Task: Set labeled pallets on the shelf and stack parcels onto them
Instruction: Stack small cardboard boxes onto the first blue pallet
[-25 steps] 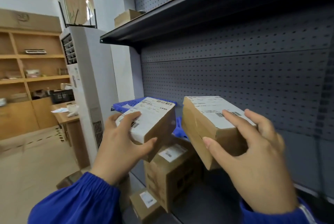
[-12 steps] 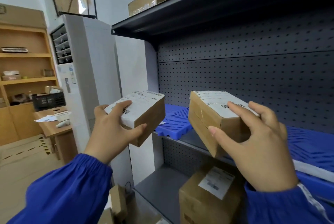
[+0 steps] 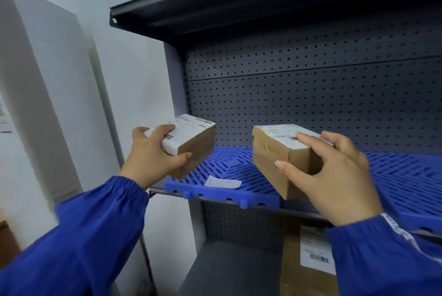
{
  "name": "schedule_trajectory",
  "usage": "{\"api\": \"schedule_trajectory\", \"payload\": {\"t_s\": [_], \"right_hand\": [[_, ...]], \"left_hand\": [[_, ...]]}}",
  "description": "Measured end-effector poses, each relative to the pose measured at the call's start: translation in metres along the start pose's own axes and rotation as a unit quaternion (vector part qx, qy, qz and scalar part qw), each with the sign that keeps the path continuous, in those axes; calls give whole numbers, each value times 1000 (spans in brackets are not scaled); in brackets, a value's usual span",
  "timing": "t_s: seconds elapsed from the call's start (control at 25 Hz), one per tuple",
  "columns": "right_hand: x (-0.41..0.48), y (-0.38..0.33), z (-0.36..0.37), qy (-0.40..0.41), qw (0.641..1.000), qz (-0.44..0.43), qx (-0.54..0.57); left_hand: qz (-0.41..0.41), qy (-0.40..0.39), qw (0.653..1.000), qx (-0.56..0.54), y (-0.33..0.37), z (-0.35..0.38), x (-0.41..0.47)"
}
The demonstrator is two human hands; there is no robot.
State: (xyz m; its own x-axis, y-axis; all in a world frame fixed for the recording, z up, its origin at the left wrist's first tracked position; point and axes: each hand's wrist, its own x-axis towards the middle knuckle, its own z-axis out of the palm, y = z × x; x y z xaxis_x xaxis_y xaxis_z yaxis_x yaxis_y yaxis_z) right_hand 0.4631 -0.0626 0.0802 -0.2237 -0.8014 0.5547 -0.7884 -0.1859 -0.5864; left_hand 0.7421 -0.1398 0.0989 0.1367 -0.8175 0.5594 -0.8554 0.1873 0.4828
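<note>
While each hand grips a small labelled parcel above the blue pallet [image 3: 224, 171] on the middle shelf [image 3: 215, 199], the left hand [image 3: 153, 154] clasps the left parcel [image 3: 191, 139] and the right hand [image 3: 334, 171] the right parcel [image 3: 277, 152], hiding its near end. Label print is unreadable (blurred). A second pallet [image 3: 406, 176] runs off-frame right.

A white wall [image 3: 134, 75] and a tall white cabinet [image 3: 43, 85] stand left of dark perforated panelling [image 3: 311, 104].
</note>
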Motion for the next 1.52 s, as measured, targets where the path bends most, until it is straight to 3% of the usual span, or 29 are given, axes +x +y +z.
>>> {"api": "schedule_trajectory", "payload": {"t_s": [0.16, 0.52, 0.68, 0.92, 1.16, 1.4, 1.52], "right_hand": [[38, -15, 27, -8, 999, -14, -42], [116, -37, 99, -106, 978, 7, -182], [140, -30, 135, -138, 957, 46, -251], [149, -18, 169, -137, 954, 111, -245], [164, -21, 180, -185, 915, 159, -323], [184, -7, 196, -220, 914, 128, -315], [191, 2, 196, -260, 892, 138, -342]], "left_hand": [[15, -30, 999, -27, -24, 27, 49], [65, -139, 988, -36, -68, 102, 137], [75, -180, 979, -53, -79, 128, 159], [72, -210, 974, -55, -95, 146, 167], [78, -192, 978, 22, -99, 152, 177], [92, -155, 983, 43, -90, 158, 178], [101, -168, 980, 39, -90, 164, 181]]}}
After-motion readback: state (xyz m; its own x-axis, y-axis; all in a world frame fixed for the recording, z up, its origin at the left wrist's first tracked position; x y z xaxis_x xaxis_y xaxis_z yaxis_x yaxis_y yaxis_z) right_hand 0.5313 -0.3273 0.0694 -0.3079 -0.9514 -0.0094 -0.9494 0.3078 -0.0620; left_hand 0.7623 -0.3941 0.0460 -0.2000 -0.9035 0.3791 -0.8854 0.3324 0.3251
